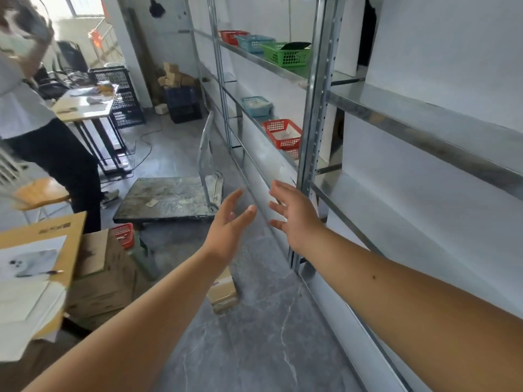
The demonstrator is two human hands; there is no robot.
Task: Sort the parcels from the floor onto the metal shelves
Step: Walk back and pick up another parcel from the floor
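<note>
Bright daylight, soft blur, warped edges

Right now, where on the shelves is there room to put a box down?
The near shelf board right of the metal post is bare. The low board between the red basket and the right hand is bare too. The top shelf is crowded by the green basket, blue basket and far red basket.

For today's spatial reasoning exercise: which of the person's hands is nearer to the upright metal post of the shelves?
Right. The right hand is almost against the post, just left of it; the left hand is farther left, over the floor.
</note>
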